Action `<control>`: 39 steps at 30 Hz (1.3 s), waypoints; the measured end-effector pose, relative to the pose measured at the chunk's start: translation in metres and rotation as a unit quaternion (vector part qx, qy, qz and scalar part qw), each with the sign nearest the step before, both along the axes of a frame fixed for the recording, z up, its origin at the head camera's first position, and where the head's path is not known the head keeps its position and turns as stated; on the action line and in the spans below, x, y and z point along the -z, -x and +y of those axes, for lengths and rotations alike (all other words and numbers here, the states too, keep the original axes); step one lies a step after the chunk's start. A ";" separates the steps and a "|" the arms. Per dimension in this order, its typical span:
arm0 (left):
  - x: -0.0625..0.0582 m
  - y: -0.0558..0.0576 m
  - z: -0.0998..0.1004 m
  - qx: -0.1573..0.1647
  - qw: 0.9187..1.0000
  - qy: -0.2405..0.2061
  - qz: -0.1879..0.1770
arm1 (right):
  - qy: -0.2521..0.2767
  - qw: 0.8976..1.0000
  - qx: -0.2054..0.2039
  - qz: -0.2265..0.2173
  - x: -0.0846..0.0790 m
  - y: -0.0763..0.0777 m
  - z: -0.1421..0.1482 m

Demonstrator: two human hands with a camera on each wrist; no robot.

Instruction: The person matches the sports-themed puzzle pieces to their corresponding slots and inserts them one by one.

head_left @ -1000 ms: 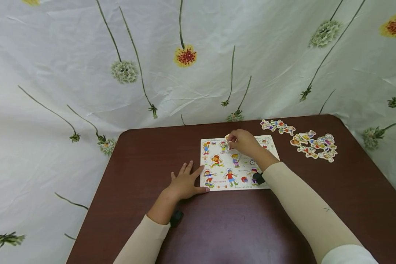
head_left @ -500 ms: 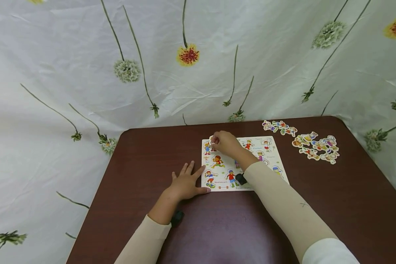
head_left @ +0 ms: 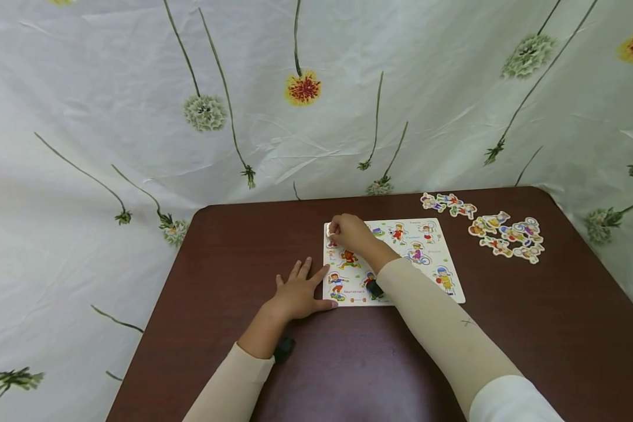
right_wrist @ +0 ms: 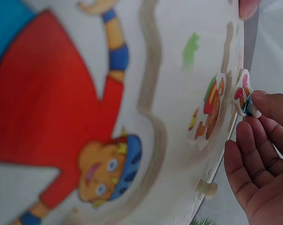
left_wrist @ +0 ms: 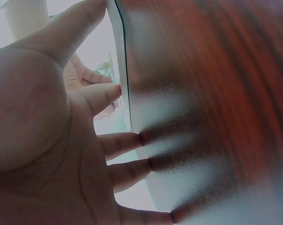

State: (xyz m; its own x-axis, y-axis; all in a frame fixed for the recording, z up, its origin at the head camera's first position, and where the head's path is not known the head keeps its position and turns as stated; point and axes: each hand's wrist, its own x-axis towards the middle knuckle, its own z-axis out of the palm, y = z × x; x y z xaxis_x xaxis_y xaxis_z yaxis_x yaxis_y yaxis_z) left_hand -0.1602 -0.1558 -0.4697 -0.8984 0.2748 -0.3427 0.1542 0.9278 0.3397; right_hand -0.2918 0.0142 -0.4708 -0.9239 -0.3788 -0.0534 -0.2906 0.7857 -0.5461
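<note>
A white peg puzzle board (head_left: 443,258) printed with sports figures lies on the dark table. At its upper left corner my right hand (head_left: 353,233) pinches a small wooden puzzle piece (right_wrist: 243,91) by its knob, thumb against fingers. In the right wrist view the piece, showing pink shoes and blue clothing, is tilted right at the board's surface. My left hand (head_left: 294,298) rests spread beside the board's left edge, fingers straight, thumb and index fingertip touching that edge. The left wrist view shows the other fingertips on the tabletop. My right hand covers part of the board's top row.
Loose puzzle pieces lie in two groups right of the board: a smaller group (head_left: 448,204) near the back edge and a larger cluster (head_left: 506,234). Another wooden knob (right_wrist: 209,190) stands up from the board. A white flowered cloth (head_left: 316,146) hangs behind the table (head_left: 232,252).
My right hand has moved left along the board's top row to its upper left corner, carrying the puzzle piece. My left hand has stayed at the left edge.
</note>
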 end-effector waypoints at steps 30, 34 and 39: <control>0.001 0.001 0.001 0.000 1.000 0.008 -0.003 | -0.004 0.999 0.028 -0.018 0.003 -0.003 -0.003; 0.001 0.001 0.002 0.001 1.000 0.007 -0.002 | 0.043 0.998 0.041 -0.017 0.000 -0.008 0.002; -0.001 0.001 0.002 0.000 1.000 0.005 -0.002 | 0.107 0.992 0.061 -0.025 0.000 -0.016 0.011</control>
State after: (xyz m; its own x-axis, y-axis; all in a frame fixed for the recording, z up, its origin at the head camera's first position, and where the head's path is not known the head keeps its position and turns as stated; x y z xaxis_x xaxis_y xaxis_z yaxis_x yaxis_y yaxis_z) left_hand -0.1614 -0.1537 -0.4692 -0.8964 0.2719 -0.3499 0.1534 0.9312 0.3306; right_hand -0.2757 0.0248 -0.4706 -0.9619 -0.2715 -0.0315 -0.1681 0.6785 -0.7151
